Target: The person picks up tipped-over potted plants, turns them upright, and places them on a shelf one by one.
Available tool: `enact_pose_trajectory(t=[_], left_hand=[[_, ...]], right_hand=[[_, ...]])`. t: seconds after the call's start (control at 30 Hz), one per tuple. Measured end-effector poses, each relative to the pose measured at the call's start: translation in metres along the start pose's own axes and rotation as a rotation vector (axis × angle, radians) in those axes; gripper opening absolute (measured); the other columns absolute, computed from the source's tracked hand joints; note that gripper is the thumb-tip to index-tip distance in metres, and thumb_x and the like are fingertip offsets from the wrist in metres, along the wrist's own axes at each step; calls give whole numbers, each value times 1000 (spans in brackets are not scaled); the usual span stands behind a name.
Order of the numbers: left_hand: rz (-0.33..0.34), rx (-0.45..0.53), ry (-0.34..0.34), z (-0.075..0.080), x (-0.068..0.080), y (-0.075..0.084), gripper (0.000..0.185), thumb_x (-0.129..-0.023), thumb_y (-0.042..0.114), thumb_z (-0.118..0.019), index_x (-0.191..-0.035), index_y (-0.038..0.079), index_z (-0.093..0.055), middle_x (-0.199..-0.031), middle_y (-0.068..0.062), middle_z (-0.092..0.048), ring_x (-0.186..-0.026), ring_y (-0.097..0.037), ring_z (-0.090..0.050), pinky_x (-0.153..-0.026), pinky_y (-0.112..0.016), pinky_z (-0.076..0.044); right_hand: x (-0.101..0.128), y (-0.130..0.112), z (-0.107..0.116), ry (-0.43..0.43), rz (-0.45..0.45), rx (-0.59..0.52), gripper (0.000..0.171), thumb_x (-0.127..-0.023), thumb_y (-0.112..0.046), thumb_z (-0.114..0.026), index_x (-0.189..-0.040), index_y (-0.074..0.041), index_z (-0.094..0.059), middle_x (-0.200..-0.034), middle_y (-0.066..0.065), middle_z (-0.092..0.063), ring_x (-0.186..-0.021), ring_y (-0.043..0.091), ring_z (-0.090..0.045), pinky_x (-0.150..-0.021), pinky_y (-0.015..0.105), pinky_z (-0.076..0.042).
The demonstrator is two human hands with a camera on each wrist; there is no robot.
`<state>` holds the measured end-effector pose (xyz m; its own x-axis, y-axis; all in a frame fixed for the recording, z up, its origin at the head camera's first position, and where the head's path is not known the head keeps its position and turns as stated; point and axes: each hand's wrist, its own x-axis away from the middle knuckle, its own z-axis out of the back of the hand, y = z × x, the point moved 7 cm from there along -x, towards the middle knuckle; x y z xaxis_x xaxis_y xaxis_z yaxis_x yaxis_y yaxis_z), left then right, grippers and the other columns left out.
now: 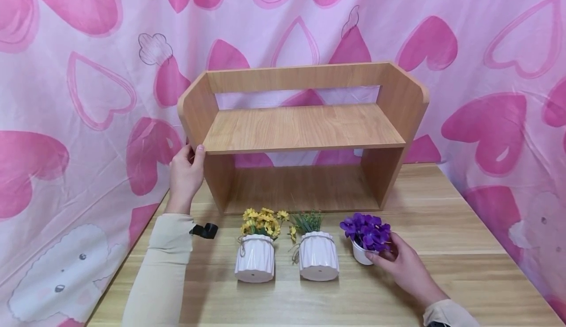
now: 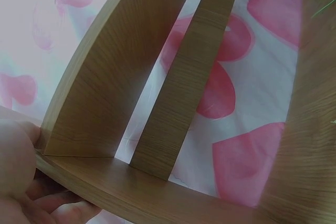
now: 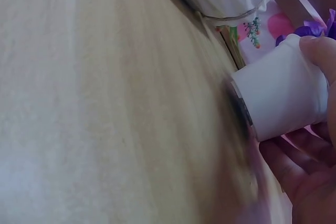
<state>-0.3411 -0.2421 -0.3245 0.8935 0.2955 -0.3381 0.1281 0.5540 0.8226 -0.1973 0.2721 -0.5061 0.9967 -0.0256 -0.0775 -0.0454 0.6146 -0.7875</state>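
My left hand [image 1: 186, 172] grips the left side of a two-tier wooden desk shelf [image 1: 305, 128]. In the left wrist view its thumb lies near the joint of side panel and board, with the fingers under the panel's outer face. My right hand [image 1: 404, 268] holds a small white pot of purple artificial flowers [image 1: 366, 231], thumb on one side and fingers round the other. The right wrist view has the white pot [image 3: 283, 87] tilted, its base close to the table. Left of it stand a ribbed white pot with green sprigs [image 1: 319, 256] and another with yellow flowers [image 1: 255, 258].
The shelf stands toward the back of a wooden table [image 1: 468, 238]. A pink heart-patterned curtain [image 1: 101, 22] hangs behind and along both sides. A black strap end [image 1: 205, 230] sticks out from the left sleeve. Both ribbed pots have twine tied round them.
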Motion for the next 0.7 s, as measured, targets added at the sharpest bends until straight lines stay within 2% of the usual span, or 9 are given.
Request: enact_pose_trajectory(t=[0.13,0.3,0.53,0.7], left_hand=[[-11,11,8,0,0,0,59,-112,44,-52,-156,4,-57,-152,-24,-62,-138,-40,-64,-116,-55,-53],[-37,20,34,1,0,1,57,-111,42,-54,-151,2,-61,-147,-26,-66,-134,-39,-67,-115,-54,-55],[-49,21,44,1,1,2,56,-112,40,-53,-151,1,-61,-146,-26,-67,-133,-40,-68,-114,-54,-55],[-33,25,36,1,2,2,57,-112,42,-54,-153,3,-60,-148,-25,-65,-134,-39,-67,-115,-54,-54]], right_hand=[[1,1,-1,1,19,-27,79,-91,-30,-89,-152,4,-51,-139,31,-68,-127,43,-70,-100,10,-51],[1,4,-5,-37,7,-67,83,-91,-27,-88,-155,7,-46,-145,35,-62,-131,46,-66,-104,18,-55],[2,6,-8,-63,23,-154,85,-91,-18,-88,-157,9,-42,-150,37,-57,-132,43,-65,-101,7,-49],[2,9,-10,-65,16,-151,87,-91,-18,-87,-159,8,-39,-152,37,-55,-136,46,-61,-102,6,-46]])
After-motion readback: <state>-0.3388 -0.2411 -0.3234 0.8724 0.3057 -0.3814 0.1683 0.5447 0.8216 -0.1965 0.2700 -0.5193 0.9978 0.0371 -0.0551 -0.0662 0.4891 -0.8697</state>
